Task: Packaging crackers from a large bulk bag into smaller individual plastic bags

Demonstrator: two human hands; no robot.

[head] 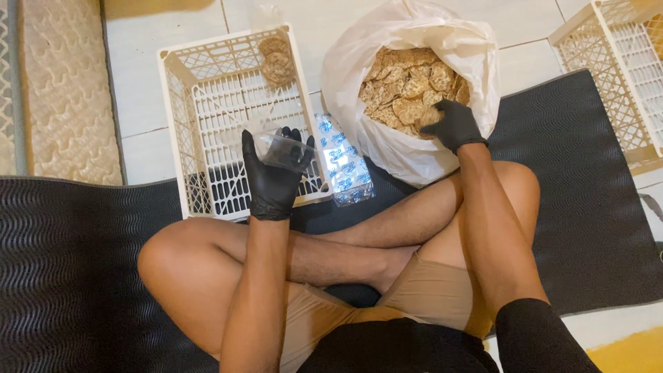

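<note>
White tile floor, black ribbed mat (pixel 76 276) under me, I sit cross-legged. Big white plastic bag (pixel 407 148) stands open before my right knee, full of round brown crackers (pixel 407 90). My right hand (pixel 450 124), black glove, inside bag mouth, fingers closed on crackers. My left hand (pixel 273 176), black glove, grips small clear pouch (pixel 276 145), pouch held over white lattice crate (pixel 207 103). Crate holds few packed crackers at far corner. Stack of printed clear pouches (pixel 345 166) lies between crate and bag. Second white crate (pixel 621 76) far right.
</note>
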